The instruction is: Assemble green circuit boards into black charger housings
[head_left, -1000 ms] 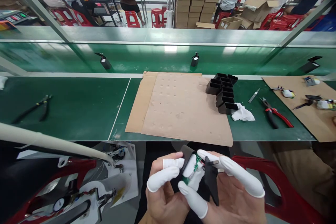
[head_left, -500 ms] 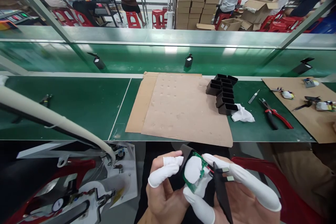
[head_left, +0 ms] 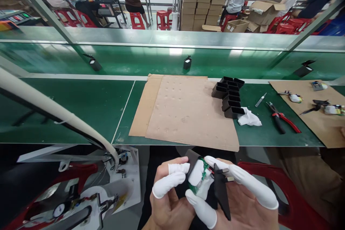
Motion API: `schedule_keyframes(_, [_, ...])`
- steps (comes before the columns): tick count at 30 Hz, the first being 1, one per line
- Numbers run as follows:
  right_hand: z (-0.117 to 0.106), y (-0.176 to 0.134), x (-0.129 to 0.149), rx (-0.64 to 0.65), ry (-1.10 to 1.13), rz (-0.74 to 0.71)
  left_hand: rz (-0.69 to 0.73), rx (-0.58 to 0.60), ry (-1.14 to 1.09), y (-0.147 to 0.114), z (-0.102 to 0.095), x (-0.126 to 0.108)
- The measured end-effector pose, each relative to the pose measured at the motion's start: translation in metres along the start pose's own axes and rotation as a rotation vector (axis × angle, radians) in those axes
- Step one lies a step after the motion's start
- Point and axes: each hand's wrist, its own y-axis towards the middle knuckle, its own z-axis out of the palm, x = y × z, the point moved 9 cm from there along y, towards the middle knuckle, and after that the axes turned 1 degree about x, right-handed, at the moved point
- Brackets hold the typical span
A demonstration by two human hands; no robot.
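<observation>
My left hand (head_left: 172,190), with white finger cots on its fingers, is closed around a black plastic case (head_left: 192,160). A green circuit board (head_left: 196,187) with a white blob on it sits partly inside the case's open end. My right hand (head_left: 237,190), also in white finger cots, pinches the board's outer end between thumb and finger. Beside that end, against my right hand, tilts a black cover (head_left: 222,190) with two metal plug prongs, joined to the board by wires that are partly hidden.
Ahead lies a cardboard sheet (head_left: 185,111) with several empty black cases (head_left: 231,97) at its right. Near them are a crumpled white tissue (head_left: 250,116), a small blade (head_left: 260,100) and red-black pliers (head_left: 283,116). A pale hose (head_left: 54,106) crosses the left. Black units stand on the green belt (head_left: 145,59).
The circuit board has gone a little further into the black case. My right hand and the pronged cover have shifted left. The black units on the belt have moved left.
</observation>
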Motion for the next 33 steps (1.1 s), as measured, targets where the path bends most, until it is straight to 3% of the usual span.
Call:
schedule_keyframes(4, [-0.001,0.003,0.013,-0.199,-0.011,-0.088,0.0,-0.018,0.007,-0.002,-0.002,0.001])
schedule_keyframes(8, [0.009,0.009,0.011,-0.173,0.008,-0.081,-0.049,-0.003,-0.016,-0.004,-0.001,0.007])
schedule_keyframes(11, [0.008,0.009,0.0,-0.178,-0.032,0.002,-0.096,0.025,-0.019,-0.003,0.002,0.01])
schedule_keyframes(14, [0.009,0.009,-0.011,-0.094,-0.048,0.079,-0.176,-0.014,-0.02,0.0,0.0,0.015])
schedule_keyframes(19, [0.014,0.004,-0.036,0.164,0.099,0.198,-0.396,-0.021,-0.071,0.005,-0.007,0.031])
schedule_keyframes(23, [0.011,-0.007,-0.055,0.333,0.122,0.167,-0.579,0.028,-0.155,0.001,-0.014,0.048])
schedule_keyframes(29, [0.008,-0.008,-0.058,0.388,0.143,0.105,-0.925,0.138,-0.413,-0.019,-0.006,0.076])
schedule_keyframes(33, [0.004,-0.002,-0.061,0.334,0.273,0.162,-0.846,0.25,-0.472,-0.01,0.002,0.068])
